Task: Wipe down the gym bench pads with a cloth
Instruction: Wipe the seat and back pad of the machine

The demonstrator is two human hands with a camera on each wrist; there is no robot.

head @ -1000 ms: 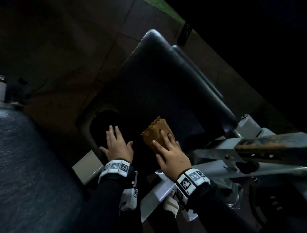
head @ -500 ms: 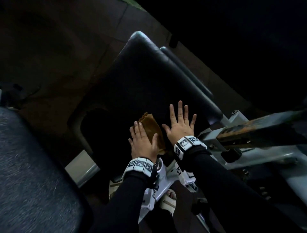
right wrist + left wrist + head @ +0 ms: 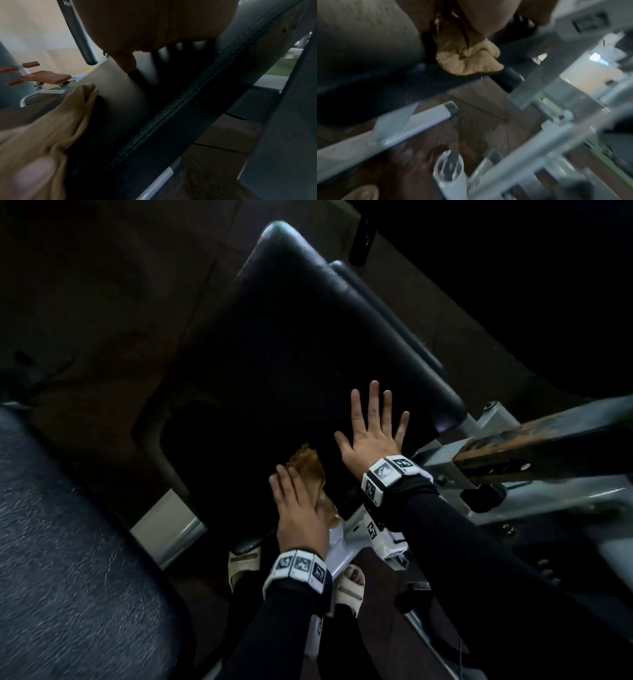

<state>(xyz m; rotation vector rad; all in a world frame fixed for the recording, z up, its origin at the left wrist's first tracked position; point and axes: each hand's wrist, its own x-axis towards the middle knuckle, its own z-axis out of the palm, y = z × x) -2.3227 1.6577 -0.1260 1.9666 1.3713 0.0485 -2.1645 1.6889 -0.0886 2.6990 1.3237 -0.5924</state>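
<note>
A black padded bench pad (image 3: 291, 337) slopes away from me in the head view. A tan cloth (image 3: 310, 465) lies on its near end. My left hand (image 3: 296, 501) presses on the cloth with straight, closed fingers. In the left wrist view the cloth (image 3: 467, 60) bunches out from under the palm over the pad's (image 3: 359, 33) edge. My right hand (image 3: 371, 436) lies flat on the pad just right of the cloth, fingers spread, holding nothing. The right wrist view shows the right palm (image 3: 154, 20) on the pad's stitched seam (image 3: 163, 112) and the cloth (image 3: 51, 128) at the left.
The grey metal frame (image 3: 513, 494) and a rusty bar (image 3: 548, 440) stand to the right of the pad. A second dark speckled pad (image 3: 68, 559) fills the lower left. My sandalled feet (image 3: 349, 580) stand on the brown tiled floor (image 3: 102, 285) under the frame.
One second ago my right hand pressed the cloth and my left lay bare on the pad. Now the left hand presses the cloth and the right rests flat to its right.
</note>
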